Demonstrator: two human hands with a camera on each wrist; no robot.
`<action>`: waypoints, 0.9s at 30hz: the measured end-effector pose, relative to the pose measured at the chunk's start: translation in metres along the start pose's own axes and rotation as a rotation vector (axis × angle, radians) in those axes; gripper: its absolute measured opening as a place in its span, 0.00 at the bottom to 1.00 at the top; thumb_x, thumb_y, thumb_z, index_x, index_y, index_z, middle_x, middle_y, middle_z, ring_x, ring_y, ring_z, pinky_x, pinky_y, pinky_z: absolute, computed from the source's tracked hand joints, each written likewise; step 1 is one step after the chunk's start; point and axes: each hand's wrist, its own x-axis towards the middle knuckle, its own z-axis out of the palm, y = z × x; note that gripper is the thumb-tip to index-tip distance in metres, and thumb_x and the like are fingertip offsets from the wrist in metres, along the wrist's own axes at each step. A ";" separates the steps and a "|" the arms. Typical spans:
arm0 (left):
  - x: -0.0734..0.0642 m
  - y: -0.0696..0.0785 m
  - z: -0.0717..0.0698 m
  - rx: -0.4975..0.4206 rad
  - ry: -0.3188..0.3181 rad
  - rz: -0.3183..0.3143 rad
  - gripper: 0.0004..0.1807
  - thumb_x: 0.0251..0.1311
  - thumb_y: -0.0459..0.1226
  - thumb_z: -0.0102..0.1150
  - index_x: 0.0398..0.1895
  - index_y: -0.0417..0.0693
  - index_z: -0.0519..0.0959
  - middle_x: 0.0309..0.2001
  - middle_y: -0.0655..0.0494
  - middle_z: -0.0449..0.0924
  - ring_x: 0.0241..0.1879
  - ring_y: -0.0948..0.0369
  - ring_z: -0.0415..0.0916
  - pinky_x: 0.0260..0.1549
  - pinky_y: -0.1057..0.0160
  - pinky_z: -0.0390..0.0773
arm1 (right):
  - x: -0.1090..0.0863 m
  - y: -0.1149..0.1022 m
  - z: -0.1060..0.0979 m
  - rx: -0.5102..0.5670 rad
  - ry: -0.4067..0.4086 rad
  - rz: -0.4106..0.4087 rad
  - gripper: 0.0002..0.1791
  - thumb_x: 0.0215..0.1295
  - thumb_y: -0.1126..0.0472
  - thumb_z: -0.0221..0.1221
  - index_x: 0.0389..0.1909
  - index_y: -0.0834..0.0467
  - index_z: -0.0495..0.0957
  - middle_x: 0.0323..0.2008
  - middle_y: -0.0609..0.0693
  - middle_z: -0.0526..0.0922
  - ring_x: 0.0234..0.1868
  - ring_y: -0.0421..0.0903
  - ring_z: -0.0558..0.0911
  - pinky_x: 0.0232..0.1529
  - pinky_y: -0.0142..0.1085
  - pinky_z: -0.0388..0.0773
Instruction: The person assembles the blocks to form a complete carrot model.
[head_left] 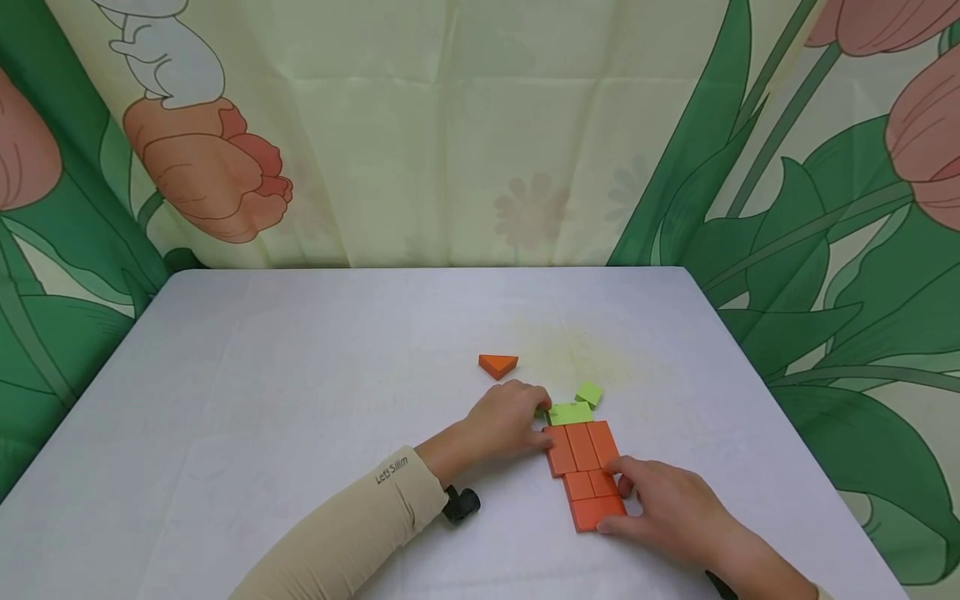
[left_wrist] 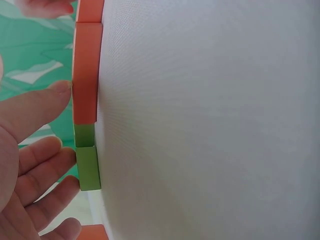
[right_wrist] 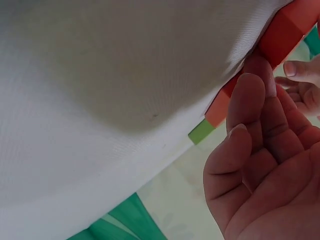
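A column of flat orange blocks lies on the white-covered table, with a green block against its far end. My left hand is at the column's far left. In the left wrist view its thumb touches the side of an orange block, while the fingertips rest against a green block. My right hand lies along the column's right side, index fingertip and thumb at the edges of the nearer orange blocks. Its fingers bend beside an orange block in the right wrist view.
A smaller green block sits turned at an angle behind the column's far right corner. Farther back and left lies an orange triangular block. Behind the white table hangs a printed curtain.
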 end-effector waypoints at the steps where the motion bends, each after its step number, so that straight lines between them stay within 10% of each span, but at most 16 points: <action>1: 0.000 0.000 0.000 0.001 0.001 0.002 0.22 0.57 0.49 0.72 0.50 0.48 0.82 0.44 0.60 0.84 0.45 0.62 0.77 0.46 0.66 0.75 | 0.000 0.000 0.000 0.000 0.000 0.002 0.37 0.44 0.35 0.74 0.52 0.52 0.79 0.29 0.35 0.73 0.29 0.36 0.70 0.32 0.35 0.71; 9: 0.000 0.000 0.000 0.001 -0.001 0.003 0.22 0.57 0.49 0.72 0.50 0.48 0.82 0.44 0.60 0.84 0.45 0.62 0.77 0.46 0.66 0.75 | -0.002 0.001 -0.001 0.001 0.022 -0.019 0.38 0.45 0.34 0.74 0.53 0.53 0.79 0.32 0.35 0.74 0.33 0.36 0.72 0.35 0.36 0.74; 17: -0.001 0.000 0.000 -0.003 -0.007 -0.005 0.22 0.57 0.49 0.72 0.51 0.48 0.82 0.45 0.60 0.84 0.47 0.61 0.77 0.47 0.66 0.74 | 0.001 0.010 -0.005 0.088 0.089 -0.178 0.39 0.46 0.45 0.78 0.59 0.53 0.77 0.55 0.42 0.75 0.58 0.48 0.73 0.56 0.49 0.76; 27: -0.001 0.000 0.000 -0.014 0.000 -0.004 0.22 0.57 0.49 0.72 0.50 0.48 0.82 0.45 0.60 0.84 0.46 0.61 0.77 0.46 0.66 0.75 | 0.006 0.019 -0.005 0.195 0.022 -0.238 0.45 0.50 0.43 0.75 0.66 0.56 0.71 0.58 0.42 0.74 0.58 0.46 0.73 0.58 0.48 0.74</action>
